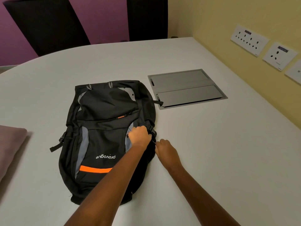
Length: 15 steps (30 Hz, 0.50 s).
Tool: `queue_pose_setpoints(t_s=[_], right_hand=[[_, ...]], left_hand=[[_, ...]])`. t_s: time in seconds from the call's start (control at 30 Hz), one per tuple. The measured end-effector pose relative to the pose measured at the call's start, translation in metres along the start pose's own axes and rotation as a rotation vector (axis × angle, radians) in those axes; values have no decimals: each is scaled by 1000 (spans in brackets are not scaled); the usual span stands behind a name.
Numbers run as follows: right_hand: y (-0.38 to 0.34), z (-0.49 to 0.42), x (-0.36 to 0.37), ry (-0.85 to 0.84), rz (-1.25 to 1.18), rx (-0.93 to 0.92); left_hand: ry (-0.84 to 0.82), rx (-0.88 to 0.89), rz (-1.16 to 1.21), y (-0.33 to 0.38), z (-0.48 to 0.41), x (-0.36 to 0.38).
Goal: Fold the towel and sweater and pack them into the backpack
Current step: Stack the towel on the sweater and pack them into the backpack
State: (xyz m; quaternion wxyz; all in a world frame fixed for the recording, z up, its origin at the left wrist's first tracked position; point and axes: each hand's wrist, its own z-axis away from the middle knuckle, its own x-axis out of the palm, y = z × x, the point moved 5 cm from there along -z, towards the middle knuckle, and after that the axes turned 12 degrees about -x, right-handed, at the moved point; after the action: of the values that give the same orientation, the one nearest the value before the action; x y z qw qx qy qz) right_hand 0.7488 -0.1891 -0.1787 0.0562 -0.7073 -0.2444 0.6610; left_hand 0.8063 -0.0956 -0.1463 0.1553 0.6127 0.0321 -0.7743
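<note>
**Q:** Where is the backpack?
**A:** The backpack (104,136) lies flat, front panel up, near the middle of the table (211,152). Its top points to the far edge and its base to the near edge.

**Q:** What is the left hand doing?
**A:** The left hand (140,135) is on the pack's right side, just beside a side buckle. Its fingers are curled together and clamped on the fabric.

**Q:** And the right hand?
**A:** The right hand (167,150) is at the same side, just beside the left hand. Its fingers are curled, with thumb and fingertips meeting at the pack's side seam. What they pinch there is too small to tell.

**Q:** What else is in view?
**A:** A pink cloth (11,144) lies at the left edge, cut off by the frame. Whether it is the towel or the sweater cannot be told. A grey hatch panel (185,88) sits flush in the surface toward the right edge, and a pack strap end touches its near-left corner. Black chairs (47,25) stand beyond the far edge. Wall sockets (249,40) line the wall along the right edge.
</note>
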Motion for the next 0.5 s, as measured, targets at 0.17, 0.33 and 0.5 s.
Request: queue_pose_setpoints(t_s=[0.17, 0.33, 0.5], right_hand=[[-2, 4, -16, 66, 189, -144], [-3, 21, -29, 143, 238, -237], [-11, 49, -36, 128, 299, -298]], left_hand=[[40, 4, 101, 8, -11, -7], [50, -39, 276, 15, -36, -23], [43, -73, 360, 16, -43, -28]])
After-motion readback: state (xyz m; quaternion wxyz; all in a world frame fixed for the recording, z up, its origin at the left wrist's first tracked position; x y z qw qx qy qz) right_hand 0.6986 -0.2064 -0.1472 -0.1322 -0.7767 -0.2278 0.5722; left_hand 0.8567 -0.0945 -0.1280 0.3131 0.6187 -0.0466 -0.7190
